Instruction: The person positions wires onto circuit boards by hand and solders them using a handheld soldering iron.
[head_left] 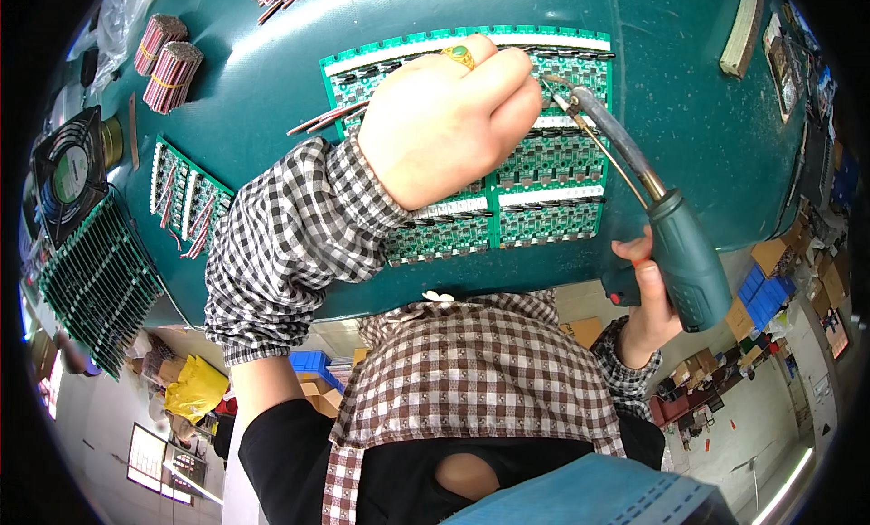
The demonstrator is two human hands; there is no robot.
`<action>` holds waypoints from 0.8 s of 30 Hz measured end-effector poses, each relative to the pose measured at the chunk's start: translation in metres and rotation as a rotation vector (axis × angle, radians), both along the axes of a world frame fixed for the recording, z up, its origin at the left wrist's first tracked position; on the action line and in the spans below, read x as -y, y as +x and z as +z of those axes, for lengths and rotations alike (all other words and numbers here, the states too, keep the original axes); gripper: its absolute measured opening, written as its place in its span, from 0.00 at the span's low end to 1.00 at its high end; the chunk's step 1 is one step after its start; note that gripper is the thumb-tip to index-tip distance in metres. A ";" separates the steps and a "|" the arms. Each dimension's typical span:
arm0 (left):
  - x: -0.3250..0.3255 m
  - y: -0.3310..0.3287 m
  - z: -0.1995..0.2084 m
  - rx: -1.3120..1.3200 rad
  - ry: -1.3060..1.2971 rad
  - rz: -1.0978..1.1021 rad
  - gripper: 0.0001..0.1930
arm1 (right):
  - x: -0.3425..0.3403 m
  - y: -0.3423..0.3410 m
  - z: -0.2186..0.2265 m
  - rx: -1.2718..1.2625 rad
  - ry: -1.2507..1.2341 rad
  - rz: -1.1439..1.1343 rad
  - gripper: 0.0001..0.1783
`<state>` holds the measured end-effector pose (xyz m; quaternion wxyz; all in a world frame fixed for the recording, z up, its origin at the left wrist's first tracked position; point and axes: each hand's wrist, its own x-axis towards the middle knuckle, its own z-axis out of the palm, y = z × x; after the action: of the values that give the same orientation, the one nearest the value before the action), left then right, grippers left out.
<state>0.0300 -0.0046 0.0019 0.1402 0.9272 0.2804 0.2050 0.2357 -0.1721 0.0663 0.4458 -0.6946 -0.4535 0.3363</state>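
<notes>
taking the green board panel [551, 232] as the dial's centre, it lies flat on the dark green table mat [680, 81], straight in front of the body, probably so that both hands reach its rows easily. the left hand [453, 131] comes in from seven o'clock and rests over the panel's upper middle, fingers bent and close together; their tips are hidden, so i cannot tell how far they are apart or whether they grip anything. red and black wires [328, 119] stick out at its nine o'clock side, perhaps kept there to be within reach. the right hand [654, 303], at four o'clock, is wrapped around the handle of a green soldering gun [691, 262], a finger near the red trigger; the bent barrel points toward ten o'clock, its tip close to the left fingers, with a thin rod [616, 167] alongside. holding the bulky body off the panel's edge seems to leave the rows uncovered. banded wire bundles [174, 79] stand between nine and ten o'clock, and a smaller wired board [188, 194] lies near nine, apparently set aside from the working spot.
</notes>
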 end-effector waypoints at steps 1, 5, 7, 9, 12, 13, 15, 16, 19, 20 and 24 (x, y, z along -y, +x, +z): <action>0.000 0.000 0.001 -0.004 0.005 -0.003 0.16 | 0.000 0.000 0.000 0.000 0.000 0.000 0.21; 0.000 -0.001 0.001 -0.012 0.013 -0.001 0.16 | 0.002 0.003 -0.001 -0.026 0.003 -0.020 0.22; 0.000 -0.001 0.001 -0.017 0.016 -0.006 0.16 | 0.003 0.003 0.000 -0.027 -0.002 -0.012 0.23; 0.000 0.000 0.001 -0.019 0.018 -0.013 0.16 | 0.004 0.003 0.000 -0.035 -0.018 -0.034 0.23; 0.000 -0.001 0.003 -0.040 0.018 -0.019 0.16 | 0.004 0.003 0.001 -0.027 -0.035 -0.013 0.23; 0.000 -0.001 0.002 -0.033 0.015 -0.015 0.16 | 0.005 0.002 0.002 -0.027 -0.035 -0.014 0.23; 0.001 -0.001 0.001 -0.025 0.012 -0.011 0.16 | 0.005 0.001 0.004 -0.059 -0.089 -0.045 0.22; 0.000 0.000 0.001 -0.026 0.010 -0.011 0.16 | 0.004 0.002 0.004 -0.059 -0.089 -0.045 0.22; 0.000 0.000 0.002 -0.029 0.011 -0.015 0.16 | 0.003 0.002 0.005 -0.050 -0.082 -0.023 0.21; 0.000 0.000 0.002 -0.031 0.014 -0.019 0.16 | 0.003 0.002 0.004 -0.049 -0.074 -0.029 0.21; 0.000 -0.001 0.003 -0.045 0.003 -0.029 0.16 | 0.002 0.001 0.002 -0.010 -0.041 -0.012 0.22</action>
<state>0.0291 -0.0042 0.0048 0.1354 0.9357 0.2699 0.1827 0.2364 -0.1743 0.0687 0.4355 -0.7047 -0.4401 0.3463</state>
